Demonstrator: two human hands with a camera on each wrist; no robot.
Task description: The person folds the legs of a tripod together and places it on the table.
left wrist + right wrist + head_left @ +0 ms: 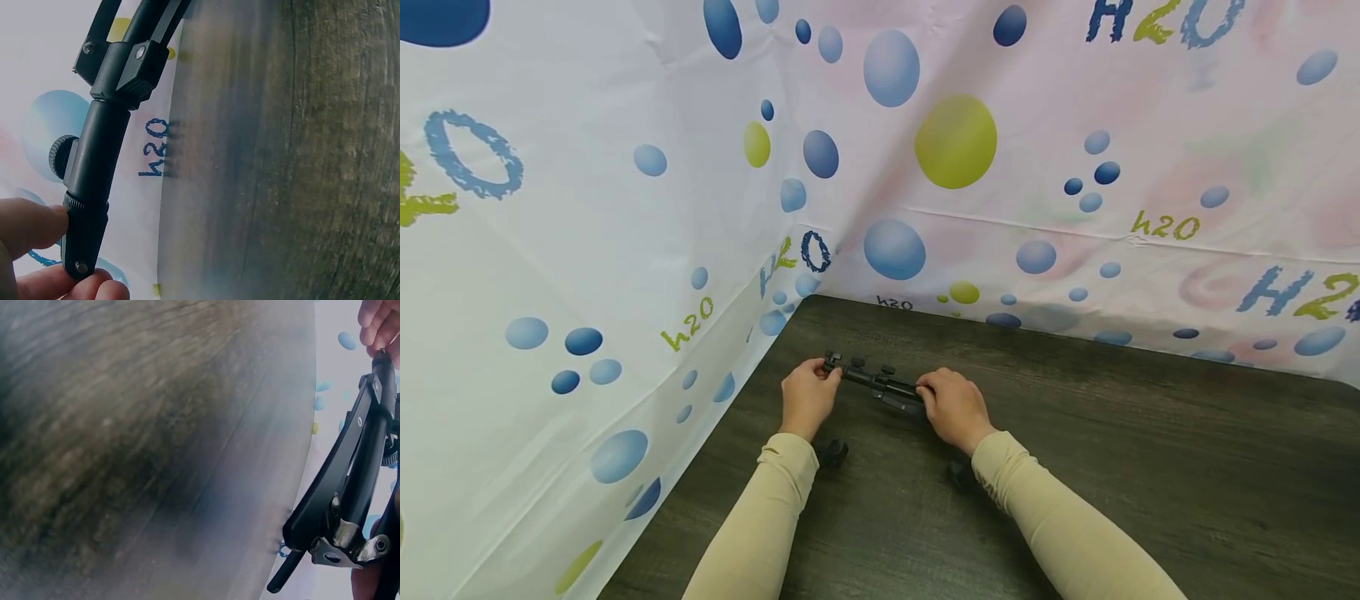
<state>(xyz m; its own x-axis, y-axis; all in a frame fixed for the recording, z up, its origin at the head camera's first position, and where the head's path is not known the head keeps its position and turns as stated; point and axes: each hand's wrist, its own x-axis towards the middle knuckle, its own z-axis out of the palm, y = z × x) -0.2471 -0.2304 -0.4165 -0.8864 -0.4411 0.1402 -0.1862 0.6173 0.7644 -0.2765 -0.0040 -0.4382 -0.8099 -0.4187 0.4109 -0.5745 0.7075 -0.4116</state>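
A slim black folding tripod (868, 379) spans the gap between my two hands, its legs folded along the center tube. My left hand (811, 396) pinches its far-left end; in the left wrist view the thumb (31, 226) and fingers close around the tapered tip, below a ribbed knob (60, 156). My right hand (957, 408) grips the other end, where the right wrist view shows a metal hinge bracket (337, 553) and the black legs (331, 469). Part of that end is hidden by the right hand in the head view. Small knobs (887, 369) stick up along the tube.
Beneath is a dark wood-grain table (1120, 433). White sheeting printed with bubbles and lettering forms a left wall (587, 275) and a back wall (1045, 108) along the table's edges. A small black device sits at the left wrist (832, 452) and another at the right (960, 473).
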